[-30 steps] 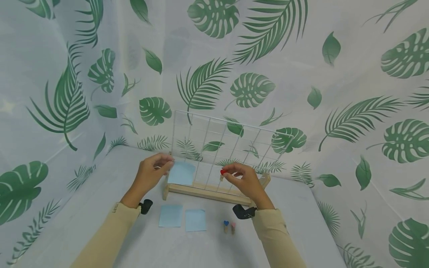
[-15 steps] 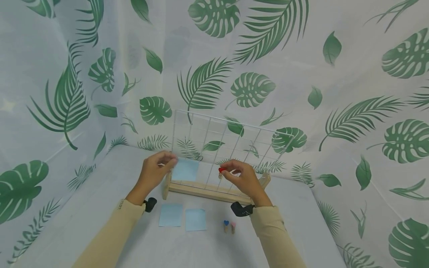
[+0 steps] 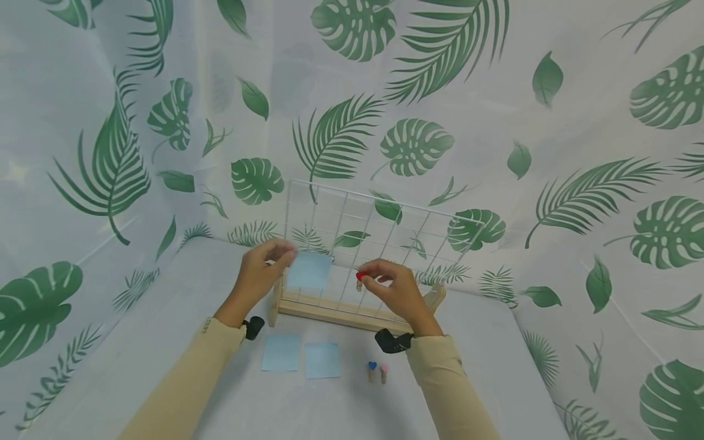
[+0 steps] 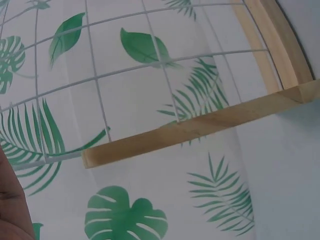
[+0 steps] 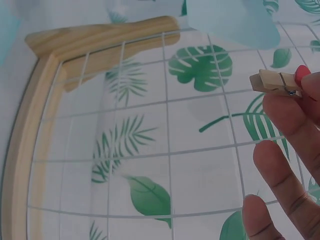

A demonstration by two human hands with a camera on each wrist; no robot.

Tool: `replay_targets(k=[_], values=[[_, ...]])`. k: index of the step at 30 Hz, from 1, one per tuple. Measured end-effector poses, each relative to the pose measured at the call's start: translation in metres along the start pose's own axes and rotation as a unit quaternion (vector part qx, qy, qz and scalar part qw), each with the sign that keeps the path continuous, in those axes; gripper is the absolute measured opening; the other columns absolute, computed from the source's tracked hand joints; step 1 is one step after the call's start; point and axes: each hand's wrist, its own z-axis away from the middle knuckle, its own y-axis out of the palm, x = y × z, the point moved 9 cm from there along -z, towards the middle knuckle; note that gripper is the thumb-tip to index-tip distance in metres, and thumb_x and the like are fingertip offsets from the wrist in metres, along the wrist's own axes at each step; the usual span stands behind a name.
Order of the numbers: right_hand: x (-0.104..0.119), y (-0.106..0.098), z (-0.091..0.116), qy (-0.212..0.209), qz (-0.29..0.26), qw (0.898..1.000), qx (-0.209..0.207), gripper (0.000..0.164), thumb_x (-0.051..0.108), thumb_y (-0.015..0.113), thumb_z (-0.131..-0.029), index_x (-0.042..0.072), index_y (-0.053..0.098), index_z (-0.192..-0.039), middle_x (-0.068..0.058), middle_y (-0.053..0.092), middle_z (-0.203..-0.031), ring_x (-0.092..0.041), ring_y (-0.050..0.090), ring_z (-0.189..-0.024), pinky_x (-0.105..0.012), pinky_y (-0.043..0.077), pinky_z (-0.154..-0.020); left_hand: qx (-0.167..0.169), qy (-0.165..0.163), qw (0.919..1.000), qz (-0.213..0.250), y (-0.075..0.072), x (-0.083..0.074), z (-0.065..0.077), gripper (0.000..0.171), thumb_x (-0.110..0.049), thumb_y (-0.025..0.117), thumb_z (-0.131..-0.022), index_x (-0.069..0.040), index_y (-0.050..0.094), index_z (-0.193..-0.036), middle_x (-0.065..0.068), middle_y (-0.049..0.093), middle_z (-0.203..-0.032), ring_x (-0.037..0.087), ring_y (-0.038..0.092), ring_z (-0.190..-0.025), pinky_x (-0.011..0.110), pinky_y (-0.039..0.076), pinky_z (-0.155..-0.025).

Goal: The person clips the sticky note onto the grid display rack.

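Note:
My left hand (image 3: 258, 275) pinches a square sheet of light blue paper (image 3: 309, 270) by its left edge, in front of the lower left part of a white wire grid (image 3: 346, 193). The grid stands in a wooden base (image 3: 341, 313). Between thumb and index finger, my right hand (image 3: 397, 286) pinches a small wooden clothespin (image 5: 275, 81) with a red heart on it. The clothespin is to the right of the paper and apart from it. In the left wrist view only a sliver of the left hand (image 4: 12, 207) shows, and the paper is out of sight.
Two more light blue sheets, one on the left (image 3: 282, 352) and one on the right (image 3: 322, 360), lie on the white table. Right of them lie a blue-heart clothespin (image 3: 371, 370) and a pink-heart clothespin (image 3: 384, 373). A leaf-patterned curtain (image 3: 495, 110) surrounds the table.
My left hand has moved up and to the right with the blue paper, lifting it along the grid. The right hand has shifted slightly up and left with the clothespin.

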Motion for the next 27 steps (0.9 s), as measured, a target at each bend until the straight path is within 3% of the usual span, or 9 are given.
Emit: replay_targets(k=[9,20,27], values=[[0.004,0.000,-0.005,-0.003,-0.007,1.000,-0.008,0.011,0.002,0.071,-0.101,0.001,0.078,-0.109,-0.011,0.081,-0.103,-0.029,0.074,-0.100,-0.042,0.059,-0.090,0.007,0.013,0.9998,0.015,0.005,-0.012,-0.007,0.021,-0.020,0.068,-0.109,-0.003,0.072,-0.121,0.012,0.077,-0.107,0.024,0.069,-0.093,0.027,0.063,-0.074],[0.009,-0.004,-0.013,-0.010,0.000,1.000,-0.016,0.010,0.002,0.073,-0.100,0.000,0.078,-0.108,-0.011,0.081,-0.102,-0.024,0.073,-0.098,-0.039,0.060,-0.088,0.000,0.008,0.9999,0.015,0.003,-0.017,-0.012,0.018,-0.021,0.070,-0.108,-0.006,0.073,-0.118,0.011,0.077,-0.106,0.024,0.069,-0.093,0.026,0.062,-0.072],[0.013,-0.004,-0.020,-0.011,-0.005,1.000,-0.015,0.011,0.000,0.073,-0.099,0.000,0.078,-0.109,-0.012,0.080,-0.103,-0.028,0.073,-0.098,-0.035,0.060,-0.087,-0.010,0.017,0.9998,0.005,0.001,-0.020,-0.015,0.020,-0.021,0.071,-0.107,-0.005,0.074,-0.119,0.012,0.079,-0.109,0.026,0.070,-0.094,0.024,0.062,-0.072]])
